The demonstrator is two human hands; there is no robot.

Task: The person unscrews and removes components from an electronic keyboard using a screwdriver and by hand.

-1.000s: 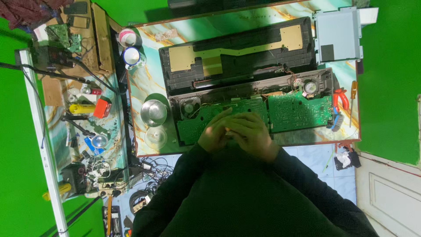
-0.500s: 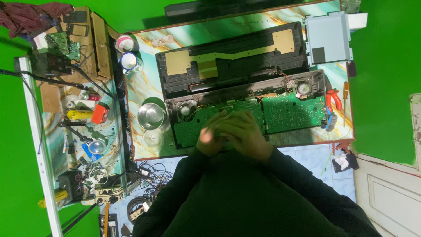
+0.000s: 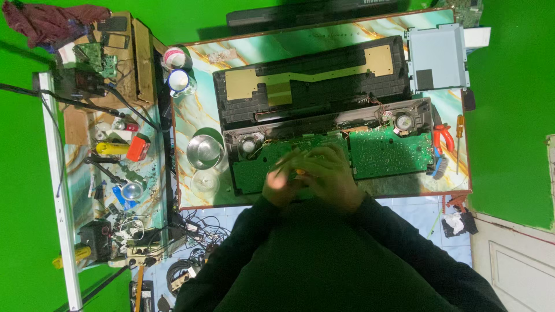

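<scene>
Hands first: your left hand [image 3: 281, 184] and right hand [image 3: 329, 176] are closed in together over the green board [image 3: 289, 164] in the opened keyboard shell [image 3: 329, 144], touching or nearly so. The left looks curled around a thin yellowish tool, maybe a screwdriver [image 3: 287, 166], with its tip on the board; how firm that grip is, you cannot tell from here. The right lies loosely bent over the spot, and whether it holds anything is hidden.

By the look of it, you are in the middle of working one small point on that board, a screw or a connector, and not yet lifting anything out. The next move calls for a steady tip, square on its mark, and a light bracing hand, since wires [image 3: 376, 112] run just behind the board and a slip could catch them.

Beside you, the steel bowl [image 3: 204, 151] sits just left of the shell, the red pliers [image 3: 444, 138] at the right end, and the grey metal plate [image 3: 435, 58] at the far right corner.

Against the frames before, your hands have stayed on the same patch of board; only the camera has drifted a little, and the left hand has turned outward slightly so the tool shows more.
</scene>
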